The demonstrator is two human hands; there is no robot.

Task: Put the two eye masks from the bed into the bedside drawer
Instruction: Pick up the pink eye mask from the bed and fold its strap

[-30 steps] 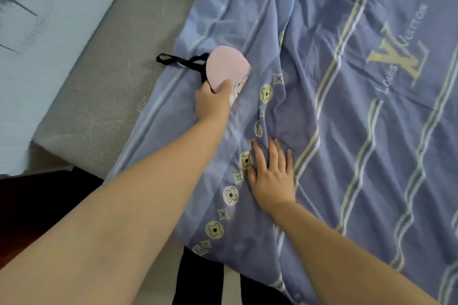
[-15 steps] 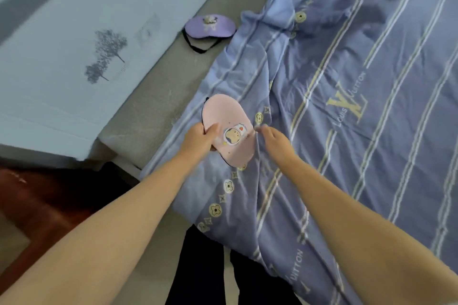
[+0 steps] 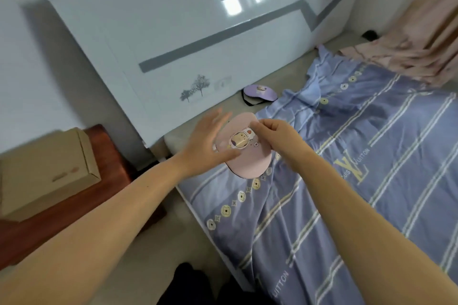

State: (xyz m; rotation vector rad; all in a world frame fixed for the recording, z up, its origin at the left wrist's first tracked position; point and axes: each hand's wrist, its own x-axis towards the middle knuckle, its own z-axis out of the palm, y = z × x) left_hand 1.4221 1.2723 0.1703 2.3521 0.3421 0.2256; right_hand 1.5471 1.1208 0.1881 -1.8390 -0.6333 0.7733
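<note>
A pink eye mask (image 3: 244,156) with a cartoon patch hangs in the air above the bed's near corner. My right hand (image 3: 277,135) pinches its upper right edge. My left hand (image 3: 208,146) is spread with fingers apart at the mask's left side, its thumb lying against the mask's front. A purple eye mask (image 3: 260,91) with a black strap lies on the grey mattress close to the headboard. The red-brown bedside cabinet (image 3: 109,156) stands at the left; no drawer front shows.
A cardboard box (image 3: 49,168) sits on the cabinet. The glossy white headboard (image 3: 198,32) runs behind the bed. A blue striped sheet (image 3: 359,168) covers the bed, and a pink curtain (image 3: 421,39) hangs at the far right. My dark trouser legs show below.
The pink mask has come up off the sheet. My right hand has taken hold of it and my left hand has let go and spread. The view has tilted up toward the headboard.
</note>
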